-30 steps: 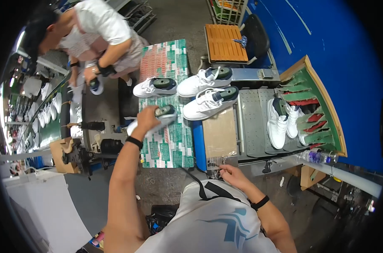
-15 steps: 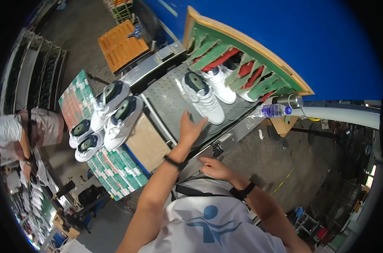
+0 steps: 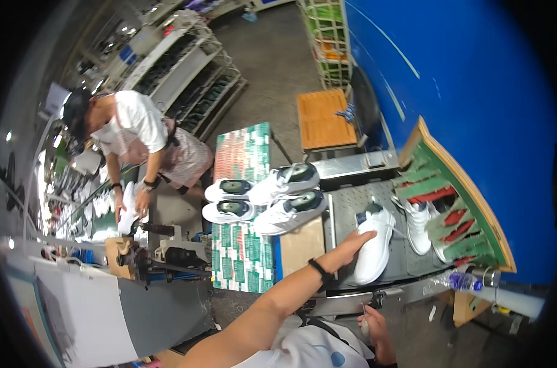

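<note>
A white sneaker with a dark lining rests on the grey perforated conveyor belt. My left hand is closed on its side, thumb across the upper. Beside it, a second white sneaker lies at the green and red strip curtain, and part of another white shoe shows under the strips. My right hand is low by the belt's near edge. Its fingers are closed round a small tool with a pale handle and a thin tip; its exact kind is unclear.
Several white sneakers stand on a green-and-white patterned table to the left, next to a brown board. A purple-capped bottle lies near the belt's right end. A co-worker handles a white shoe at the far left.
My view has swung left. My left hand, open beside the sneaker before, now grips it, and the shoe has turned slightly. A small tool now shows in my right hand.
</note>
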Demonstrator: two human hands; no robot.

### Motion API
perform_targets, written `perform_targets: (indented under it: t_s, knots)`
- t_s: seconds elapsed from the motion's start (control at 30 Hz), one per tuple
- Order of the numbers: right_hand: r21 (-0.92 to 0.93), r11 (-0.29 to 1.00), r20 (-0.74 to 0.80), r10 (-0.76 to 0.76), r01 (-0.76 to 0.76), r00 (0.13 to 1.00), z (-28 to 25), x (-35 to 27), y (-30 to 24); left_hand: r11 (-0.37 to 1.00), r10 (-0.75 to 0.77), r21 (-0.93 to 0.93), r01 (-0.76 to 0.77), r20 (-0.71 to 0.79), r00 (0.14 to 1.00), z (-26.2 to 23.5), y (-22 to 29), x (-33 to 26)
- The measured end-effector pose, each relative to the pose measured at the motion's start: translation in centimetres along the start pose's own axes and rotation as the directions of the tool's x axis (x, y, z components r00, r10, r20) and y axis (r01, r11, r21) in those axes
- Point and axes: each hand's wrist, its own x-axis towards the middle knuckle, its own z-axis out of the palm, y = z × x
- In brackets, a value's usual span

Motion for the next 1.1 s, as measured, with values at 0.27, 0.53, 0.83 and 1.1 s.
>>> perform_targets:
  t_s: [0.27,0.53,0.83,1.1]
  knots:
    - [-0.064,0.994,-0.013,-0.089,0.088,0.996,8.0,4.0,-3.9,0.810,0.493,0.536,-0.238,-0.403,0.771,-5.1,-2.3,-18.8]
    - [-0.555,0.809,0.048,-0.201,0.194,0.978,15.7,6.2,-9.5,0.171,0.569,0.985,0.024,-0.119,0.814,-11.4,-0.9,-21.7]
    - [-0.585,0.774,0.044,-0.267,0.241,0.963,16.5,5.4,-8.3,0.896,0.194,0.413,-0.162,-0.036,0.980,-14.6,0.3,-22.2]
    - [-0.681,0.717,-0.024,-0.229,0.151,0.973,15.1,2.1,-6.7,0.964,0.246,0.092,-0.248,0.026,0.969,-12.8,7.4,-22.4]
